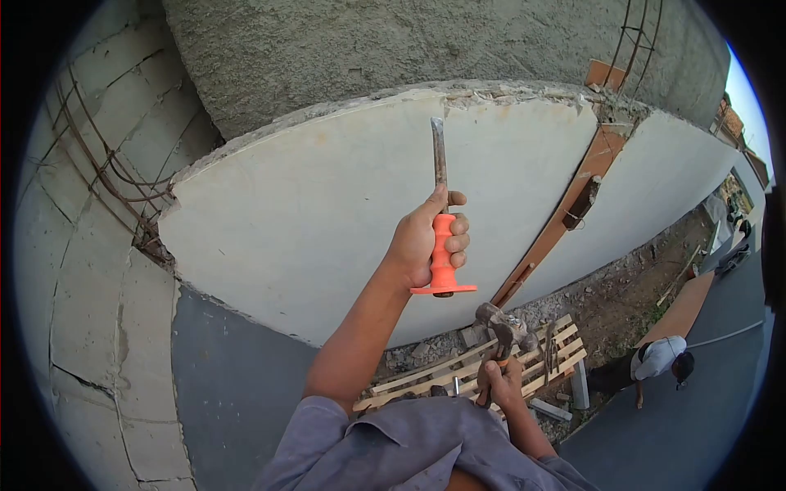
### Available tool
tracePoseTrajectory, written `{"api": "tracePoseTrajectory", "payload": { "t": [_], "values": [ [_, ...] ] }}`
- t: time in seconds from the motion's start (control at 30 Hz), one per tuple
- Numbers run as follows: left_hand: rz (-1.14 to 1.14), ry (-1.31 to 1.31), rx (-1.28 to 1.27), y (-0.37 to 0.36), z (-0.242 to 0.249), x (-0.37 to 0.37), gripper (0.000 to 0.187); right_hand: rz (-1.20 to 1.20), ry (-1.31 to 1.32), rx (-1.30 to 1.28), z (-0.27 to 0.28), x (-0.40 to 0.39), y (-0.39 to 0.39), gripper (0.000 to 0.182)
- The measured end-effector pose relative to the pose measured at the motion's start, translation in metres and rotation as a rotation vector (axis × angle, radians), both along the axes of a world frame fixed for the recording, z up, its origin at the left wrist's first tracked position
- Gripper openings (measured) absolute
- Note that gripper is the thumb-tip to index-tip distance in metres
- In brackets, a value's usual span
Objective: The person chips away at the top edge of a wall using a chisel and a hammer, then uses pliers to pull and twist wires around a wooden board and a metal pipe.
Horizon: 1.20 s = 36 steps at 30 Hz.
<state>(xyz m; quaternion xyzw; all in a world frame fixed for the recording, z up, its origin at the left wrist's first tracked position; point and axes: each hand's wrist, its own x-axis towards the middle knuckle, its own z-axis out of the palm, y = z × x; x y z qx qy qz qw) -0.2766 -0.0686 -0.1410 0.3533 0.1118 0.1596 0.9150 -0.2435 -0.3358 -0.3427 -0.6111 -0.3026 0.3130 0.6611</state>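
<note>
My left hand [422, 241] is closed around the orange grip of a cold chisel [443, 250]. The chisel stands upright with its steel tip pointing up, in front of the pale wall [327, 196] and a little below its broken top edge. Its round orange hand guard is at the lower end, under my fist. Lower and to the right, my right hand [501, 383] grips the handle of a hammer [509, 325]. The hammer's worn head is raised above the fist, apart from the chisel and in front of the wall's base.
A slatted wooden pallet [565, 344] lies below, among rubble. Bent rebar [110, 164] sticks out at the left by a block wall [90, 303]. A wooden board [565, 217] runs down the pale wall. Another person [661, 360] bends over at the lower right.
</note>
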Motion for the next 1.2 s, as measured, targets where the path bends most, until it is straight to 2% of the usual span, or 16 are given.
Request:
{"api": "tracePoseTrajectory", "payload": {
  "t": [0.07,0.3,0.47,0.67,0.77,1.07,1.2],
  "values": [
    [0.025,0.008,0.009,0.001,0.003,0.015,0.031,0.024,0.064,-0.002,0.029,0.013,0.000,0.049],
    [0.078,-0.068,-0.084,0.010,0.002,0.042,0.026,-0.034,-0.148,0.364,0.061,0.045,0.005,0.052],
    [0.059,-0.122,-0.156,0.012,0.006,0.040,0.026,-0.052,-0.184,0.458,0.087,0.044,0.008,0.048],
    [0.024,-0.182,-0.246,0.012,0.015,0.040,0.027,-0.055,-0.215,0.525,0.115,0.023,0.022,0.052],
    [-0.031,-0.219,-0.332,0.012,0.022,0.039,0.024,-0.055,-0.317,0.642,0.135,0.014,0.032,0.054],
    [0.041,-0.193,-0.371,0.003,0.033,0.042,0.028,-0.224,-0.494,0.742,0.176,-0.018,0.028,0.055],
    [0.065,-0.204,-0.403,-0.004,0.044,0.049,0.028,-0.353,-0.783,1.049,0.218,-0.032,0.024,0.044]
  ]
}}
